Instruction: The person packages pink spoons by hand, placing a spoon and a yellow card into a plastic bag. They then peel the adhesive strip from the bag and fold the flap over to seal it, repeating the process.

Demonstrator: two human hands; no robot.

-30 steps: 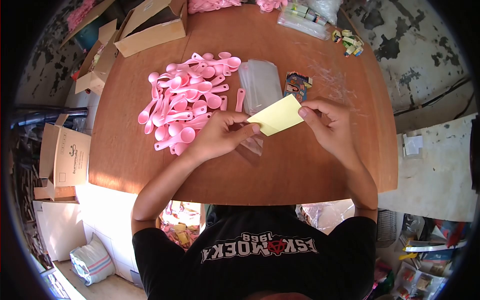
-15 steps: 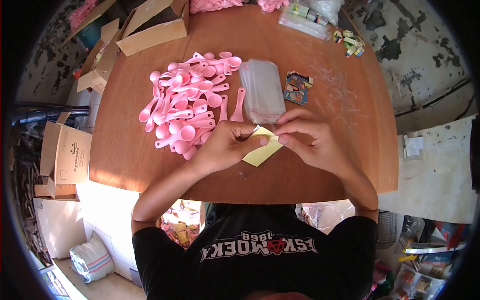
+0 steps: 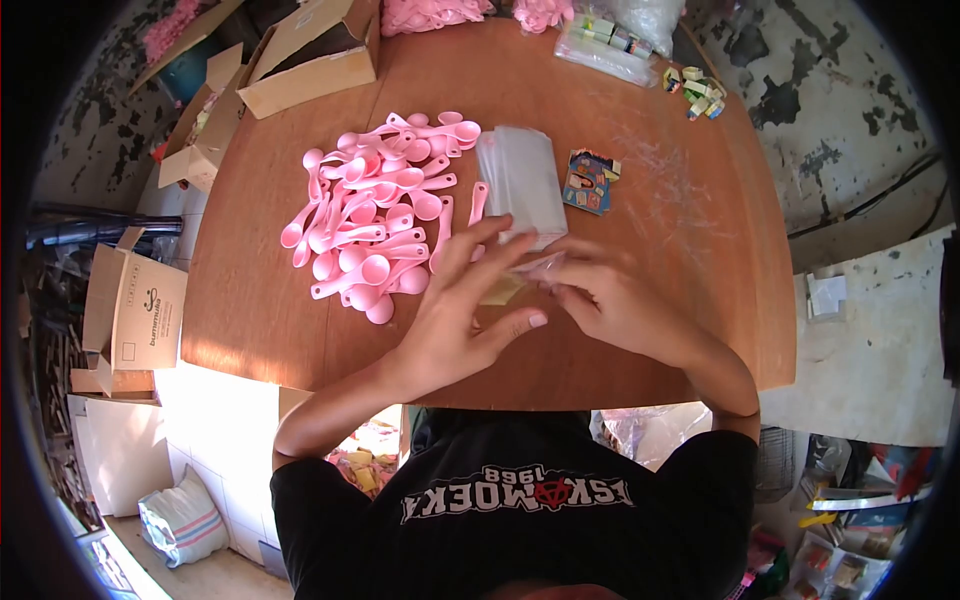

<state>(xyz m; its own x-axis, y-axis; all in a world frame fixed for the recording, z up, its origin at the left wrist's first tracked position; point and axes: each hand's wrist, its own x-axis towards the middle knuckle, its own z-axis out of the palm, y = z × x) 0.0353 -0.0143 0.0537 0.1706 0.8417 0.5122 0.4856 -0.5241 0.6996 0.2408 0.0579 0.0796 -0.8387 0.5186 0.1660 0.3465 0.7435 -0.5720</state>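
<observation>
My left hand point(image 3: 460, 310) has its fingers spread, beside a small yellow card point(image 3: 502, 291) that lies partly hidden between the hands. My right hand point(image 3: 610, 300) pinches a crumpled strip of clear plastic point(image 3: 541, 268) at the card's upper right. Just beyond the hands lies a stack of clear plastic bags point(image 3: 522, 180). A heap of pink spoons point(image 3: 365, 210) is on the left, with a single pink spoon point(image 3: 479, 200) close to my left fingertips. Printed blue cards point(image 3: 590, 182) lie to the right of the bags.
Thin clear plastic strips point(image 3: 670, 190) are scattered on the right of the wooden table point(image 3: 250, 340). An open cardboard box point(image 3: 310, 65) stands at the back left. Small folded cards point(image 3: 702, 95) and a packet point(image 3: 605, 55) lie at the back right.
My left hand has let go of the yellow card and opened, its fingers reaching up toward the bags. A clear strip now shows in my right fingers, and the card sits lower between the hands.
</observation>
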